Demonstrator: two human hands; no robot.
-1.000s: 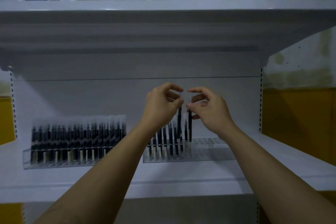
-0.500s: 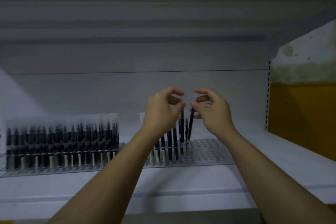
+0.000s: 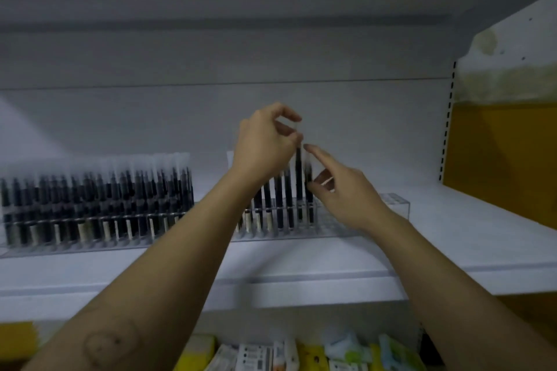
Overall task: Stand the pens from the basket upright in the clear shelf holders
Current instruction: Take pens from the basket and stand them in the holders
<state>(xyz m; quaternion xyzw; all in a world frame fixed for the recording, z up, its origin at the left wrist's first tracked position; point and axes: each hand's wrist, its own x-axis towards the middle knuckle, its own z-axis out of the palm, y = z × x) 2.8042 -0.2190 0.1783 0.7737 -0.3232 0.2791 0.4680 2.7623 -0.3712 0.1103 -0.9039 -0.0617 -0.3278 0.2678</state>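
Left hand (image 3: 265, 144) pinches the clear top of a pen (image 3: 299, 178) between thumb and forefinger. The pen stands upright below the grip, its lower end in the right holder (image 3: 394, 205). Right hand (image 3: 343, 193) is just beside it, forefinger straight, thumb at the next pen (image 3: 308, 169); blur there, so I cannot tell whether it grips. The left forearm hides the row's left end, and the full left holder (image 3: 90, 245) is cut off at the frame edge.
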